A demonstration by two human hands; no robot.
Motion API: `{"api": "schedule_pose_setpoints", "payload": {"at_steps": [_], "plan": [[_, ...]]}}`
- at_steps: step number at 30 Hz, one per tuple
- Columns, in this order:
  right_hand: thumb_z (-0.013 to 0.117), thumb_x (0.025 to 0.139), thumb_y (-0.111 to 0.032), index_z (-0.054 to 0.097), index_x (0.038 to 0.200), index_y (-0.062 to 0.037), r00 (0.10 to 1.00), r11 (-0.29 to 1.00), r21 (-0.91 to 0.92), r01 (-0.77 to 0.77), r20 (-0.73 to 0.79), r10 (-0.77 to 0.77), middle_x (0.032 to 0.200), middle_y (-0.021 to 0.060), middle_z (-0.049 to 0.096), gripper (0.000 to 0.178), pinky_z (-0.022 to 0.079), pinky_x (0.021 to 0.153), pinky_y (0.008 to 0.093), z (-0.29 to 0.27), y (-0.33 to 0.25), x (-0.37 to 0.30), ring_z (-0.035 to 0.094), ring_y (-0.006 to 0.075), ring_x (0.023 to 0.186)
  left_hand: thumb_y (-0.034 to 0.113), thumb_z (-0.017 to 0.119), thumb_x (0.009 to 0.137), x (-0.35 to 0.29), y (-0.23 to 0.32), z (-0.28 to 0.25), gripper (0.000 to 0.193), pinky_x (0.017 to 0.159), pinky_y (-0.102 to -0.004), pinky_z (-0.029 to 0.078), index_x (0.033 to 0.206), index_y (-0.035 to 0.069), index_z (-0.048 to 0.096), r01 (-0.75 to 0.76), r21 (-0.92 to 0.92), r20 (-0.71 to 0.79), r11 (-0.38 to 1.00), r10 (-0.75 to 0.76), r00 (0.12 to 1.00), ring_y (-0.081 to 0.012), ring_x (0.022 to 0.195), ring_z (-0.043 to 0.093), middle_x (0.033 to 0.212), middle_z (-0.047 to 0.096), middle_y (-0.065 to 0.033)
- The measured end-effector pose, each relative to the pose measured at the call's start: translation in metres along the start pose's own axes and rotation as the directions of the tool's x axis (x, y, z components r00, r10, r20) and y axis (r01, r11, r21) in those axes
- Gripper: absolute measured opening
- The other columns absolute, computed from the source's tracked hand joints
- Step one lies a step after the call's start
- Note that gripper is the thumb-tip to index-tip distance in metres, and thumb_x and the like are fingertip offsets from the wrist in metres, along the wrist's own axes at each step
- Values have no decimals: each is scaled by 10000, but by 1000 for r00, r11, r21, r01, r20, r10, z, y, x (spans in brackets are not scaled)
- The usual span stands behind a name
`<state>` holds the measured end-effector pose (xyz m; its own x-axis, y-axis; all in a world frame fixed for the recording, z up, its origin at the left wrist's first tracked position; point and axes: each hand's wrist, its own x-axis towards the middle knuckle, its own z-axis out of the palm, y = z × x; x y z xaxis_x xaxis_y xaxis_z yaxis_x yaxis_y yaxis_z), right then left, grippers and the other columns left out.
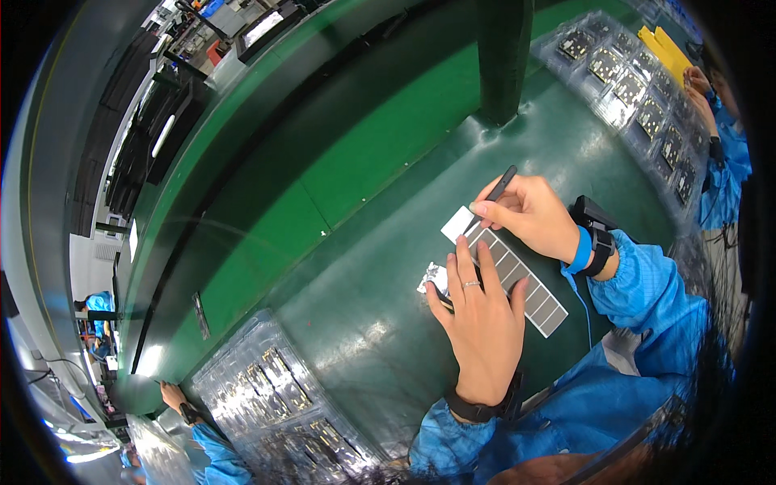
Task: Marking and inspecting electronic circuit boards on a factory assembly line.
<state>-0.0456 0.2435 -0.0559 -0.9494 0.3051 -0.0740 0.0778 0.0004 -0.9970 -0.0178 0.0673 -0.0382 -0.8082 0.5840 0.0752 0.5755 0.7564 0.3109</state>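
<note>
My right hand [535,218] grips slim black tweezers [503,183] like a pen, their tip pointing down at the upper end of a label sheet [543,311]. The sheet is a white strip with a row of grey rectangles. A white square piece [459,225] lies beside that end, near the tip. My left hand [483,327] rests palm down with its fingers spread, over the sheet's left edge and a small silver-and-black part [434,277]. The fingers hide much of this part.
Clear plastic trays of small electronic parts lie at the lower left [279,388] and upper right [626,89]. A dark post [503,61] rises from the green bench [380,299]. Other people's hands [702,101] show at right and lower left [171,396]. A blue cord runs from my right wristband.
</note>
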Motion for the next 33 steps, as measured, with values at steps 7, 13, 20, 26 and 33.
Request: {"api": "schedule_pose_setpoints", "payload": {"at_steps": [7,13,20,26,33], "plan": [[729,967,-160,727,1014,49,999,999,-11,43,-2,-43,843,88,747,215,572,729,285,4,7,-3,713,126,788,453,643,979,-3,1,-2,628,1142,-712,220,1468,72,540,43,15,-23,999,-42,999,-364,1464,400,1598,397,-205],[722,971,-159,721,1033,42,999,1000,-6,30,37,-30,872,83,743,211,559,722,276,10,11,1,699,114,813,430,691,935,-2,-7,3,677,1122,-751,190,1497,99,508,91,20,-32,996,-90,995,-388,1470,388,1609,366,-213],[643,1037,-227,685,1051,-32,998,970,-241,30,-42,-41,909,-19,676,200,486,723,213,-37,42,2,626,52,831,366,760,849,-4,18,30,812,1176,-699,213,1510,5,457,21,-196,-190,980,-59,980,-378,1513,304,1636,283,-265],[632,1049,-262,672,1067,-59,998,955,-290,63,-1,-67,897,-30,656,208,453,685,187,-37,86,30,629,46,794,365,770,840,-2,6,52,824,1193,-682,205,1504,-11,461,67,-152,-283,986,-109,953,-381,1506,306,1611,306,-268],[643,1044,-264,682,1089,-44,994,969,-241,61,-70,-80,922,-23,670,228,467,709,186,-56,60,11,643,52,811,368,750,862,-1,25,47,794,1199,-674,196,1506,-1,466,19,-190,-212,982,-60,975,-371,1507,307,1618,300,-265]]}}
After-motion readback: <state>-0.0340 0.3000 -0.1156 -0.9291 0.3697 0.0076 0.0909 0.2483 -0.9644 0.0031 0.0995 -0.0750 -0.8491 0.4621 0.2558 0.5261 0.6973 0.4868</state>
